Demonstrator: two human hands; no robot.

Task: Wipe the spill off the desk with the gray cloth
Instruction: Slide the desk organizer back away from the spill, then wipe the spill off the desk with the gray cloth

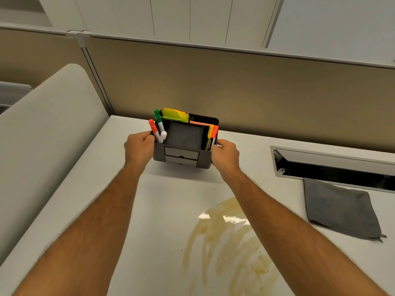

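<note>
A yellowish streaky spill [226,248] spreads over the white desk [162,210] in front of me, partly under my right forearm. The folded gray cloth [339,208] lies flat on the desk to the right of the spill, untouched. A dark desk organizer [183,144] with markers and sticky notes is at the back of the desk, beyond the spill. My left hand [139,148] grips its left side and my right hand [225,155] grips its right side. Its shadow on the desk suggests it is slightly raised.
A tan partition wall [256,92] runs along the desk's back edge. An open cable tray slot [333,167] is set into the desk at the right, just behind the cloth. A pale rounded divider panel [47,146] borders the desk on the left.
</note>
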